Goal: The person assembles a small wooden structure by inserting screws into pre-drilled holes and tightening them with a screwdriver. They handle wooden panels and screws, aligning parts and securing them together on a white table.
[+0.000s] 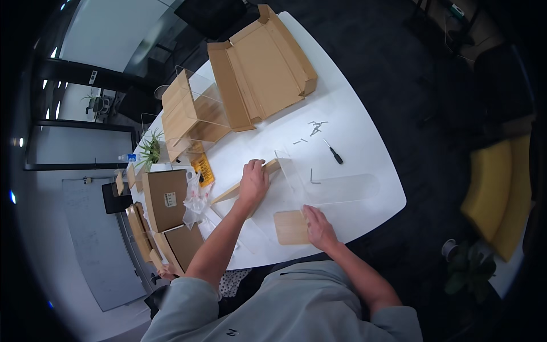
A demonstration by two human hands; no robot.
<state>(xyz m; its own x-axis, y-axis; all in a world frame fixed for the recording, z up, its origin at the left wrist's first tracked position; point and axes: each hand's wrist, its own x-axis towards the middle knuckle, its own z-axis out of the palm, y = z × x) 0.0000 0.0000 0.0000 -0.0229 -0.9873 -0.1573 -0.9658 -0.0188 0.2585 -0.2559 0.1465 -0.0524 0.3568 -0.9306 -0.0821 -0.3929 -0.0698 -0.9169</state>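
My left hand point(254, 181) is closed over the top edge of a light wooden board point(228, 194) standing on its long edge. A clear acrylic panel point(292, 179) rises at the board's right end. My right hand point(321, 229) has its fingers closed at the near lower corner of that panel; the exact grip is partly hidden. Beside it, a small wooden board with rounded corners point(289, 229) lies flat. Another clear sheet with a rounded end point(350, 188) stretches right along the table, and an L-shaped hex key point(312, 178) lies close to it.
Beyond are a black screwdriver point(335, 155), several screws point(315, 129) and an open cardboard box point(268, 62). Leftward stand a wood-and-acrylic shelf point(181, 105), a yellow tool set point(203, 169), plastic bags point(196, 202) and cardboard boxes point(165, 196). Another person's hand point(167, 271) shows lower left.
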